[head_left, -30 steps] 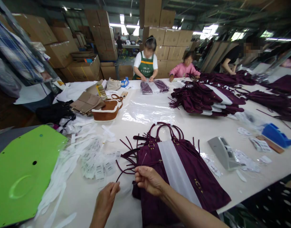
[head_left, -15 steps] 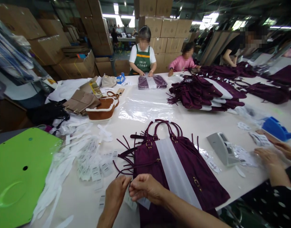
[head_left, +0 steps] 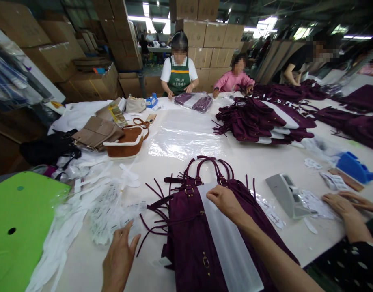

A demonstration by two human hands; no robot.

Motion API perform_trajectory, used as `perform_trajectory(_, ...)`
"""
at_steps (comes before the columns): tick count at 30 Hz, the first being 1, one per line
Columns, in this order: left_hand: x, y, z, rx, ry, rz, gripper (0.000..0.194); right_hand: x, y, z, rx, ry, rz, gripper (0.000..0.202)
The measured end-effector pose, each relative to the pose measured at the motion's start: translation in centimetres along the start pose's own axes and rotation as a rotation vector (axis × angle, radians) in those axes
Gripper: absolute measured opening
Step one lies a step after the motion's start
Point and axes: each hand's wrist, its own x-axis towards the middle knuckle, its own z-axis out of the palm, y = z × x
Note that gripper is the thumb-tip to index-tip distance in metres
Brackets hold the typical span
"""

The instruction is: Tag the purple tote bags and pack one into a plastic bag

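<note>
A dark purple handbag (head_left: 189, 239) with fringes and looped handles lies on the table in front of me. A whitish translucent strip (head_left: 225, 243) runs down its front. My right hand (head_left: 224, 202) is over the upper part of the strip, fingers curled together; whether something is pinched in them is hidden. My left hand (head_left: 119, 253) is open and empty, thumb and fingers apart, at the near edge of a heap of clear printed labels (head_left: 105, 219). Between my left hand and the bag, a pale tag (head_left: 157, 263) partly shows at the bag's side.
A green board (head_left: 28, 219) and white strips (head_left: 61, 235) lie at left. A grey tape dispenser (head_left: 285, 194) stands right of the bag, near a co-worker's hands (head_left: 341, 205). Stacked purple bags (head_left: 259, 117), a brown bag (head_left: 125, 142) and clear plastic sheets (head_left: 186, 138) lie farther back.
My hands have parted from a pinch beside the bag. The left went left toward the labels and opened; the right moved up over the strip. Across the table, the wrapped bag has turned.
</note>
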Motion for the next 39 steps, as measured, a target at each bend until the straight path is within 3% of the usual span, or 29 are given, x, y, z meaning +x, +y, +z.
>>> perform_trajectory(2,2.0,4.4,0.7,-0.142,0.064,0.192,0.039,1.1,0.0,2.1,-0.145,0.002,-0.092,0.023)
perform_trajectory(5,5.3,11.1,2.9,-0.284,-0.011,0.460,0.027,2.7,0.4,5.2,-0.185,-0.053,-0.085,0.018)
perform_trajectory(8,8.5,16.0,5.6,-0.290,-0.075,0.485,0.030,4.2,1.3,7.2,-0.176,-0.060,-0.001,0.015)
perform_trajectory(11,10.9,18.2,7.7,-0.300,-0.098,0.439,0.029,5.4,2.2,8.2,-0.172,-0.059,0.054,0.011)
perform_trajectory(16,13.0,17.8,9.0,-0.437,-0.144,0.422,0.029,6.4,2.9,9.5,-0.101,-0.021,0.123,0.009)
perform_trajectory(23,13.3,16.5,10.1,-0.625,-0.222,0.498,0.039,5.7,2.7,10.9,0.053,0.044,0.138,0.007)
perform_trajectory(32,13.0,16.7,11.0,-0.647,-0.177,0.541,0.020,4.5,2.9,12.6,0.190,0.178,0.101,0.013)
perform_trajectory(35,12.4,16.5,10.7,-0.633,-0.137,0.550,0.021,4.8,2.6,12.0,0.158,0.118,0.133,0.011)
perform_trajectory(39,11.2,15.7,9.6,-0.621,-0.088,0.535,0.023,4.2,1.4,9.4,-0.200,-0.006,0.065,0.012)
